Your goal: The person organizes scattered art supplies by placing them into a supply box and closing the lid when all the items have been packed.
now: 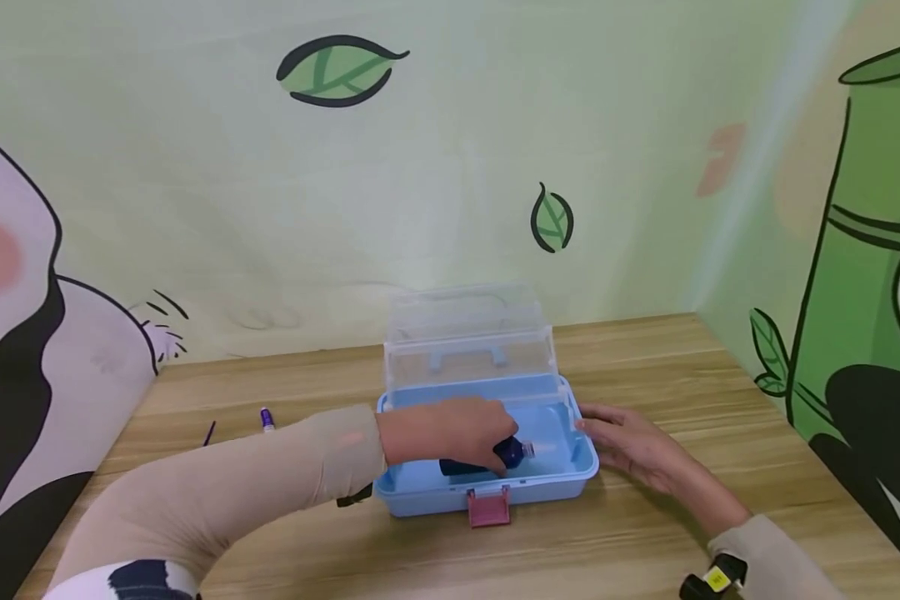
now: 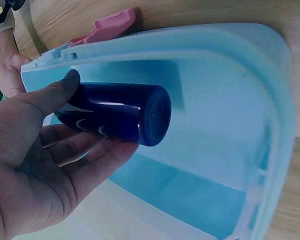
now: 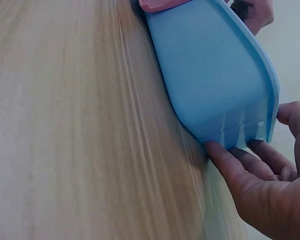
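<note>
Gripping the dark blue bottle (image 2: 115, 110), the left hand (image 1: 461, 427) has it inside the blue box (image 1: 414, 502), near the front edge. The right hand (image 1: 637, 446) lays loose fingers on the right end. The bottle is in, not let go; the clear lid (image 1: 468, 321) is up. A sleeve (image 1: 270, 475) hides part of the purple marker (image 1: 266, 417).

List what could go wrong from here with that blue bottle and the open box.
The glossy bottle might slip, since only the left hand holds it. The raised clear lid could drop onto that hand. The box could slide if the right hand, touching its end, pushes.
</note>
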Tool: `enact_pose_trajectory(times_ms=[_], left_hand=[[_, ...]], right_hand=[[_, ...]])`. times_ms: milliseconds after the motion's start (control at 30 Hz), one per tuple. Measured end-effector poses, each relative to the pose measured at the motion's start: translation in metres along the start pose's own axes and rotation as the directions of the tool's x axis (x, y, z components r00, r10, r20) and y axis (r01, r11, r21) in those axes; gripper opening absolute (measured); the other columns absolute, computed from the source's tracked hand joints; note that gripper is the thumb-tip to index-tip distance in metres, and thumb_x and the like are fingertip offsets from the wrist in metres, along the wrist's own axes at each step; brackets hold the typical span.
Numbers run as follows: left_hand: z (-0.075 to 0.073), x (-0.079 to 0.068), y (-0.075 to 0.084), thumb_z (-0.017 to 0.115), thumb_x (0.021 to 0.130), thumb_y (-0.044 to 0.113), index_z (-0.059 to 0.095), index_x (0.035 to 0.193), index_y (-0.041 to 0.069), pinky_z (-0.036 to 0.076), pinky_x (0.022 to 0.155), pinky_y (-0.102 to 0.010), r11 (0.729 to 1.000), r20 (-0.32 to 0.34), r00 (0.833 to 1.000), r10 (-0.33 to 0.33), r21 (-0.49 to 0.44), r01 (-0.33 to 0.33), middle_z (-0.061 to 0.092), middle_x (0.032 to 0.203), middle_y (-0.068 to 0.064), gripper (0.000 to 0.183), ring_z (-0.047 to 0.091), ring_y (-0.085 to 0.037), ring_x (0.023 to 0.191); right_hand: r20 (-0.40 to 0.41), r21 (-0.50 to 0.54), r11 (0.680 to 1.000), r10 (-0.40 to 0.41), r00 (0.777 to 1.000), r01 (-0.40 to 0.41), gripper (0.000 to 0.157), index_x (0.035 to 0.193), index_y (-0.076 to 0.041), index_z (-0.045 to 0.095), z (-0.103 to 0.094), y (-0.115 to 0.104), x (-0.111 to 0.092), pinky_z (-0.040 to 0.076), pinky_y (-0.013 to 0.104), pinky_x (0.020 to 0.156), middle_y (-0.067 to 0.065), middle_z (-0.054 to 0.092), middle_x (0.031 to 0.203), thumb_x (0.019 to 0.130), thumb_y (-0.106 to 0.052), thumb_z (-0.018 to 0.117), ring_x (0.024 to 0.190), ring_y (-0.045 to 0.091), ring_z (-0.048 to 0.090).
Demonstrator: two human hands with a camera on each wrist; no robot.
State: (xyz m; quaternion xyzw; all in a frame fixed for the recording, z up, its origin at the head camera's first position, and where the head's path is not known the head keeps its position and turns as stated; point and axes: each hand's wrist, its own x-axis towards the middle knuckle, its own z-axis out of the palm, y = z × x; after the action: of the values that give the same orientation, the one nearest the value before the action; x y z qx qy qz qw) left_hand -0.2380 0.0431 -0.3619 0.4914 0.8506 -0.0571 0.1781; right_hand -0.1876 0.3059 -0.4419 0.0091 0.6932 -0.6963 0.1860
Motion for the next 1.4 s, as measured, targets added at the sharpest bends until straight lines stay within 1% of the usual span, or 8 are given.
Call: enact_pose_trajectory(times_ms=[100, 400, 600, 833, 1000, 1167, 1300, 1400], left_hand=[[-0.003, 0.003, 0.001, 0.077, 0.091, 0.037, 0.069, 0.115, 0.011, 0.055, 0.076, -0.018, 1.000, 0.000, 1.000, 0.002, 0.007, -0.002, 0.070, 0.102, -0.001, 0.036, 0.064, -0.007, 0.082], [-0.006, 0.005, 0.004, 0.076, 0.093, 0.037, 0.069, 0.117, 0.012, 0.056, 0.080, -0.021, 0.999, 0.058, 0.998, -0.015, 0.037, 0.013, 0.070, 0.104, -0.001, 0.035, 0.066, -0.007, 0.086], [-0.006, 0.004, 0.006, 0.073, 0.095, 0.035, 0.068, 0.118, 0.013, 0.056, 0.079, -0.020, 1.000, 0.075, 0.997, -0.006, 0.029, 0.003, 0.069, 0.104, -0.001, 0.032, 0.065, -0.007, 0.084], [-0.006, 0.005, 0.005, 0.075, 0.093, 0.033, 0.070, 0.114, 0.012, 0.055, 0.076, -0.019, 1.000, 0.079, 0.997, -0.008, 0.031, 0.006, 0.069, 0.100, 0.000, 0.030, 0.063, -0.007, 0.081], [-0.010, 0.003, 0.003, 0.078, 0.091, 0.027, 0.068, 0.124, 0.010, 0.055, 0.084, -0.022, 1.000, 0.090, 0.996, 0.005, 0.009, -0.006, 0.069, 0.112, -0.003, 0.039, 0.063, -0.010, 0.092], [-0.018, -0.015, -0.003, 0.075, 0.094, 0.022, 0.064, 0.132, 0.011, 0.055, 0.087, -0.025, 0.990, 0.040, 0.999, -0.002, -0.142, 0.008, 0.068, 0.121, -0.006, 0.041, 0.064, -0.014, 0.102], [-0.022, -0.044, -0.009, 0.073, 0.095, 0.020, 0.065, 0.129, 0.010, 0.056, 0.086, -0.028, 0.981, -0.038, 0.999, -0.022, -0.195, 0.014, 0.070, 0.118, -0.008, 0.036, 0.066, -0.017, 0.101], [-0.022, -0.069, -0.018, 0.074, 0.095, 0.016, 0.067, 0.125, 0.008, 0.058, 0.085, -0.031, 0.973, -0.117, 0.991, -0.057, -0.230, 0.028, 0.072, 0.114, -0.010, 0.032, 0.069, -0.021, 0.099]], right_hand=[[0.004, 0.008, 1.000, 0.001, 1.000, -0.001, 0.071, 0.155, 0.009, 0.025, 0.000, 0.000, -0.001, 0.051, 0.043, 0.101, 0.033, 0.031, 0.157, 0.103, -0.024, 0.061, 0.130, 0.033, 0.055], [0.008, 0.010, 1.000, 0.010, 1.000, -0.010, 0.073, 0.156, 0.008, 0.025, -0.001, -0.001, -0.001, 0.051, 0.044, 0.101, 0.033, 0.031, 0.157, 0.103, -0.026, 0.062, 0.131, 0.034, 0.054], [0.004, 0.002, 1.000, 0.012, 1.000, -0.012, 0.072, 0.156, 0.007, 0.025, -0.001, 0.000, -0.001, 0.051, 0.045, 0.101, 0.032, 0.031, 0.157, 0.103, -0.026, 0.062, 0.130, 0.033, 0.055], [-0.005, -0.003, 1.000, 0.005, 1.000, -0.005, 0.072, 0.156, 0.007, 0.027, -0.001, 0.000, -0.001, 0.052, 0.045, 0.100, 0.032, 0.032, 0.157, 0.102, -0.026, 0.063, 0.129, 0.034, 0.056], [-0.008, -0.012, 1.000, 0.009, 1.000, -0.009, 0.072, 0.156, 0.007, 0.028, 0.001, -0.001, 0.000, 0.052, 0.045, 0.100, 0.032, 0.032, 0.157, 0.102, -0.026, 0.063, 0.131, 0.036, 0.055], [-0.019, -0.039, 0.999, 0.007, 1.000, -0.008, 0.072, 0.155, 0.006, 0.029, 0.002, -0.003, 0.001, 0.052, 0.044, 0.100, 0.031, 0.033, 0.157, 0.102, -0.028, 0.064, 0.132, 0.036, 0.054], [-0.018, -0.037, 0.999, 0.007, 1.000, -0.007, 0.071, 0.155, 0.006, 0.029, 0.003, -0.002, 0.001, 0.052, 0.044, 0.099, 0.031, 0.034, 0.157, 0.102, -0.027, 0.063, 0.131, 0.035, 0.055], [-0.029, -0.041, 0.999, 0.012, 1.000, -0.013, 0.071, 0.155, 0.006, 0.028, 0.003, -0.001, 0.000, 0.052, 0.045, 0.100, 0.032, 0.033, 0.157, 0.103, -0.028, 0.062, 0.132, 0.036, 0.054]])
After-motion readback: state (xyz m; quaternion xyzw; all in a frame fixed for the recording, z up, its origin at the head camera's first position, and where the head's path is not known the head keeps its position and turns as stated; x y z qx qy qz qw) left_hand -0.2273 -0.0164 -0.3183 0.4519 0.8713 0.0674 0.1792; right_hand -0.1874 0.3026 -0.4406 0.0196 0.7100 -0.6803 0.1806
